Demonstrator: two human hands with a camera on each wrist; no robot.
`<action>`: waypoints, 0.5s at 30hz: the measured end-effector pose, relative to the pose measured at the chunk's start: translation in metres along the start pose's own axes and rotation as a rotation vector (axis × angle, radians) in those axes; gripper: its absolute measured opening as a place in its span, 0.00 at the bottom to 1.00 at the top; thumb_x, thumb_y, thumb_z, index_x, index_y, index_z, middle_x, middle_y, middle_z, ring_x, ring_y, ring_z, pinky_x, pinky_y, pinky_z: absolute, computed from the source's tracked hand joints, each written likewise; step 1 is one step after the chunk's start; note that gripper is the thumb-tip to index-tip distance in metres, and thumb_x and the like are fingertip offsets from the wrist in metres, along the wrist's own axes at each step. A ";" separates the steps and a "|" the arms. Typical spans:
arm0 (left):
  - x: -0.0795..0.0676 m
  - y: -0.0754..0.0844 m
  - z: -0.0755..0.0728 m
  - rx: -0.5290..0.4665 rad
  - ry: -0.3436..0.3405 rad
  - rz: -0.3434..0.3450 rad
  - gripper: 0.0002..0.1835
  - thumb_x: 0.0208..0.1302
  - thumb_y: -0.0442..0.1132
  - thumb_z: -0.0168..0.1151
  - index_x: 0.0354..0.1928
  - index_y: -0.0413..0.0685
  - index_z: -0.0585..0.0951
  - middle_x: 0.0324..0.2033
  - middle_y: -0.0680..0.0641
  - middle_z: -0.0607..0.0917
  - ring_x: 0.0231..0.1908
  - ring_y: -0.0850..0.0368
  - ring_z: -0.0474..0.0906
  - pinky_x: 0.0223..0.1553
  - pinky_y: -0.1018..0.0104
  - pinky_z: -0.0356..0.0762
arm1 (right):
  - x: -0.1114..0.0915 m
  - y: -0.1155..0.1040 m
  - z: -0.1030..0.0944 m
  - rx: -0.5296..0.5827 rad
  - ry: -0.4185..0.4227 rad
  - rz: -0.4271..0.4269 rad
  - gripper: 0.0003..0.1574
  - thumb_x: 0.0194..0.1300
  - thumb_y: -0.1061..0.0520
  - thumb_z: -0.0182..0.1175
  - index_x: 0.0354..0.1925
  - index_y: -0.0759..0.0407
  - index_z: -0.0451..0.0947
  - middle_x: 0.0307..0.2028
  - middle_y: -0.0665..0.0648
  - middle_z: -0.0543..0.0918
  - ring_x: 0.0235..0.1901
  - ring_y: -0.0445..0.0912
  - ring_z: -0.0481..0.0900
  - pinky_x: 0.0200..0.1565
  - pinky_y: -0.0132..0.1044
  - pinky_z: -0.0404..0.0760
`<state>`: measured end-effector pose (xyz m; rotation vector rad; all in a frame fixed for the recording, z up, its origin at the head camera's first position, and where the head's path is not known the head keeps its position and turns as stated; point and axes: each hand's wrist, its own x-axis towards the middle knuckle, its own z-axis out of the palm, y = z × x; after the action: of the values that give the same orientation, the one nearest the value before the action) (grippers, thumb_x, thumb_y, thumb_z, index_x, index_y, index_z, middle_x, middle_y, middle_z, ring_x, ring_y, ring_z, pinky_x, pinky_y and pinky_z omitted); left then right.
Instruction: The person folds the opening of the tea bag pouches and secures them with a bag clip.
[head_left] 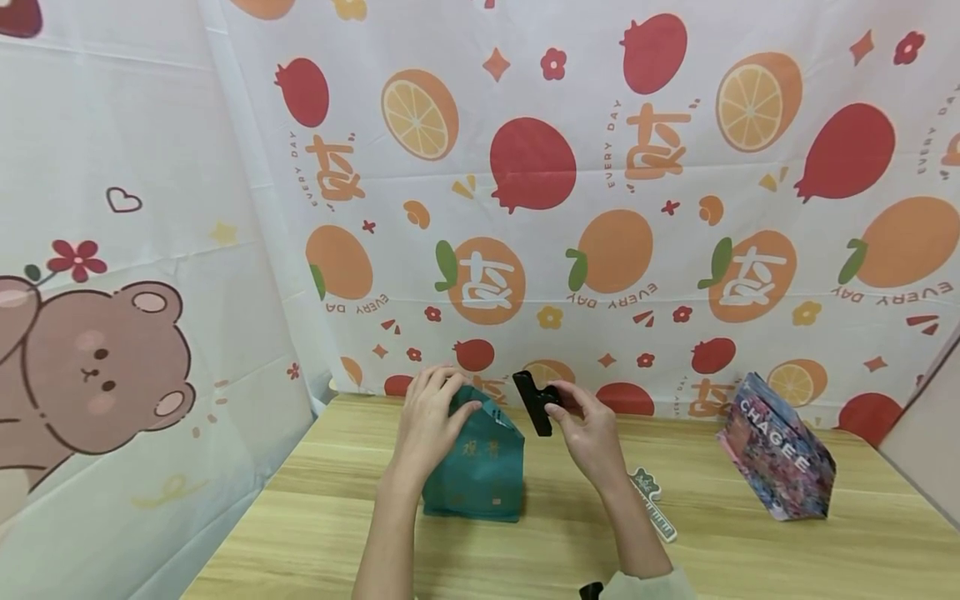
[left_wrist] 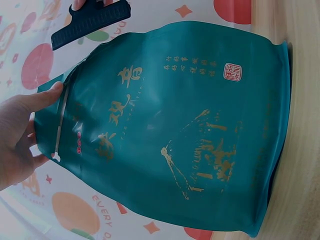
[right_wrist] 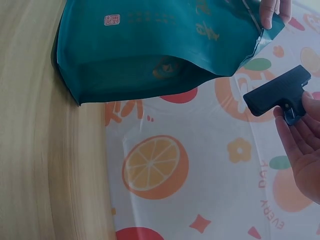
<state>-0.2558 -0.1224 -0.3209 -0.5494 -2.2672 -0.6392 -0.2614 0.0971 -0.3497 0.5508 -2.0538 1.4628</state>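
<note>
A teal tea bag with gold characters stands upright on the table, its top folded over. My left hand pinches that folded top, thumb in front and fingers behind, as the left wrist view shows on the bag. Just right of the bag's top, my right hand holds a black bulldog clip by its handles. In the right wrist view, the clip is apart from the bag and its long edge faces the bag's top.
On the right of the wooden table stands a colourful CHAGEE bag, leaning. A flat green-and-white piece with a keyboard pattern lies beside my right forearm. A small black object shows at the front edge. Printed cloth hangs behind.
</note>
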 end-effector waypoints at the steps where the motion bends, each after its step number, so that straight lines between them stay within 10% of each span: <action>1: 0.001 0.000 0.000 -0.001 0.000 0.002 0.11 0.50 0.38 0.70 0.36 0.47 0.81 0.41 0.46 0.78 0.50 0.48 0.67 0.55 0.49 0.61 | 0.001 0.000 0.000 0.003 0.000 0.003 0.17 0.58 0.62 0.62 0.47 0.62 0.78 0.42 0.58 0.80 0.38 0.48 0.79 0.38 0.34 0.79; 15: 0.003 -0.002 0.000 0.007 0.002 0.015 0.11 0.49 0.38 0.71 0.34 0.48 0.81 0.40 0.46 0.78 0.51 0.47 0.67 0.54 0.48 0.62 | 0.002 -0.004 0.002 -0.013 0.001 -0.002 0.17 0.57 0.64 0.63 0.47 0.61 0.78 0.41 0.57 0.80 0.38 0.47 0.79 0.38 0.34 0.79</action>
<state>-0.2585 -0.1232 -0.3193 -0.5617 -2.2610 -0.6234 -0.2606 0.0940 -0.3463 0.5468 -2.0602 1.4472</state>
